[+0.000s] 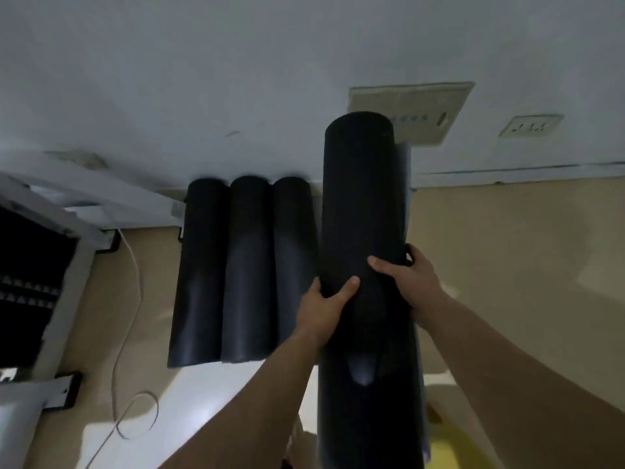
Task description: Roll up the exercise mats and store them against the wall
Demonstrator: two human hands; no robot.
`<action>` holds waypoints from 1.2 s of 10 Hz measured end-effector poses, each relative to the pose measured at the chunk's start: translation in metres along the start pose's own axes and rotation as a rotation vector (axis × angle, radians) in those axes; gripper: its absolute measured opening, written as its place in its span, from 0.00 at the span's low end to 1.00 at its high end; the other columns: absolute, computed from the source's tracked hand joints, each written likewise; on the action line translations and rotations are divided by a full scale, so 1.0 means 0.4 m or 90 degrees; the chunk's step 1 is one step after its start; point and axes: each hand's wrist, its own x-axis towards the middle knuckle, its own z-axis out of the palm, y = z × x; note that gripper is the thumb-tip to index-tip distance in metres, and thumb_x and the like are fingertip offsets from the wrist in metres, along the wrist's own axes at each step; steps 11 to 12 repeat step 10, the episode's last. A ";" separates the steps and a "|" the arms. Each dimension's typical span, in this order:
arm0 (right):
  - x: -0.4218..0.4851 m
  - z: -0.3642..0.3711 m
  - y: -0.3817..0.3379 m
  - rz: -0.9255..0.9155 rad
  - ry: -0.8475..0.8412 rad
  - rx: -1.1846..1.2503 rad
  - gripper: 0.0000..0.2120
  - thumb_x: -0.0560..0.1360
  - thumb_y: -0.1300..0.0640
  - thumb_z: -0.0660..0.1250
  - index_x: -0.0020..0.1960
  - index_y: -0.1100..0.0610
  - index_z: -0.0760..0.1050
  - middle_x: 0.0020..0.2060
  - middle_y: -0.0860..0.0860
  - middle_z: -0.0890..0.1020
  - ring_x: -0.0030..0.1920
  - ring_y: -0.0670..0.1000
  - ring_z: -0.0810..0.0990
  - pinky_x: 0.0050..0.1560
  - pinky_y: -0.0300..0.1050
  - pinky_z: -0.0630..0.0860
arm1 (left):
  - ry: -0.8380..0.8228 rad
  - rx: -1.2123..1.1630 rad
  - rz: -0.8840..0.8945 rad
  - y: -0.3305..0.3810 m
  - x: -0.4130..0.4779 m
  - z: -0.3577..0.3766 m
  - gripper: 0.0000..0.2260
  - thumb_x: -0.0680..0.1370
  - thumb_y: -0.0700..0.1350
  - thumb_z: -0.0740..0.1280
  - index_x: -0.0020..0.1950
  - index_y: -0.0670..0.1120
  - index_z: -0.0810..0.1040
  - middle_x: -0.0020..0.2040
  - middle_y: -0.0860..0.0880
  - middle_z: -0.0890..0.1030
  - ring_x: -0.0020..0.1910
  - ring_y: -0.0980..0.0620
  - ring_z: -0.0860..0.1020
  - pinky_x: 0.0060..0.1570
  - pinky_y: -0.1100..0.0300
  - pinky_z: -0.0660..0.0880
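Note:
I hold a rolled black exercise mat (363,204) lengthwise in front of me, its far end pointing at the white wall (236,79). My left hand (324,306) grips the roll from the left, thumb over the top. My right hand (411,282) grips it from the right, fingers curled round its side. A loose outer flap shows along the roll's right edge. Three more rolled black mats (243,265) lie side by side on the floor to the left, their far ends at the wall.
A white metal frame (77,245) with black feet stands at the left, and a white cable (132,350) trails over the beige floor (507,248). Wall sockets (531,125) and a vent plate (411,106) sit at the right. Something yellow (449,448) lies at the bottom.

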 end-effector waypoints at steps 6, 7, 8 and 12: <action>0.901 0.084 0.528 0.146 -0.134 0.026 0.27 0.69 0.62 0.80 0.66 0.56 0.77 0.56 0.56 0.87 0.54 0.60 0.87 0.59 0.63 0.82 | 0.200 0.310 -0.148 -0.326 0.806 0.258 0.44 0.77 0.65 0.68 0.81 0.42 0.55 0.75 0.42 0.69 0.71 0.39 0.72 0.68 0.45 0.72; 0.910 0.083 0.555 0.127 -0.143 0.002 0.25 0.74 0.63 0.76 0.69 0.56 0.76 0.59 0.55 0.86 0.56 0.58 0.86 0.59 0.58 0.82 | 0.224 0.451 -0.143 -0.322 0.810 0.268 0.41 0.79 0.63 0.66 0.82 0.43 0.54 0.73 0.43 0.73 0.69 0.42 0.74 0.61 0.49 0.74; 0.901 0.089 0.546 0.072 -0.136 -0.130 0.25 0.76 0.58 0.76 0.71 0.56 0.74 0.61 0.54 0.84 0.59 0.55 0.84 0.62 0.53 0.80 | 0.228 0.577 -0.128 -0.288 0.787 0.252 0.34 0.80 0.63 0.65 0.79 0.45 0.62 0.66 0.44 0.78 0.62 0.42 0.79 0.49 0.50 0.75; 0.719 0.111 0.365 0.039 -0.115 -0.589 0.40 0.78 0.41 0.70 0.81 0.57 0.60 0.72 0.62 0.70 0.70 0.65 0.74 0.71 0.57 0.72 | 0.117 0.479 -0.099 -0.136 0.637 0.126 0.24 0.82 0.57 0.65 0.74 0.47 0.72 0.67 0.44 0.80 0.63 0.44 0.79 0.59 0.53 0.77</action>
